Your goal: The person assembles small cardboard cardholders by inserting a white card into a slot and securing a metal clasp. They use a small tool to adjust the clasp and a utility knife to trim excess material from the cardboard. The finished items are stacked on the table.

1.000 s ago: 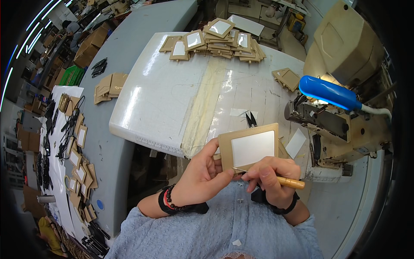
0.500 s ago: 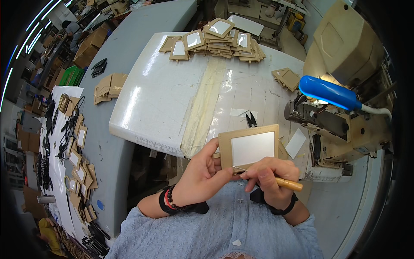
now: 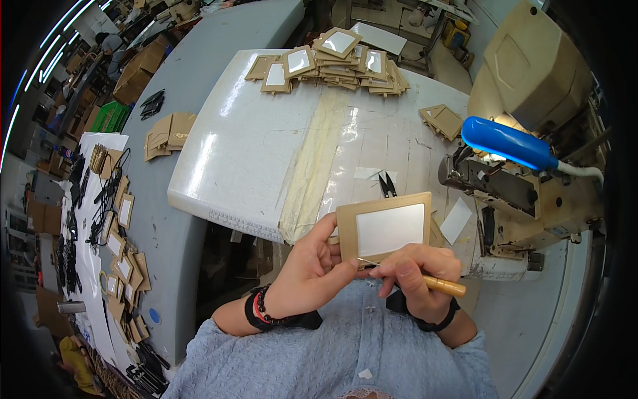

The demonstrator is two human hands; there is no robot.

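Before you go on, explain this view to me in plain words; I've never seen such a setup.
There is no robot here: these are a person's bare hands, seen from a fisheye camera on their head, looking down, so straight edges bend. The left hand has a tan piece with a white window in its grip. The right hand holds a yellow-handled tool, its thin metal tip at the piece's lower edge. On the white table lie a pile of similar pieces and black snips. At right, a blue lamp stands by what looks like a sewing machine.
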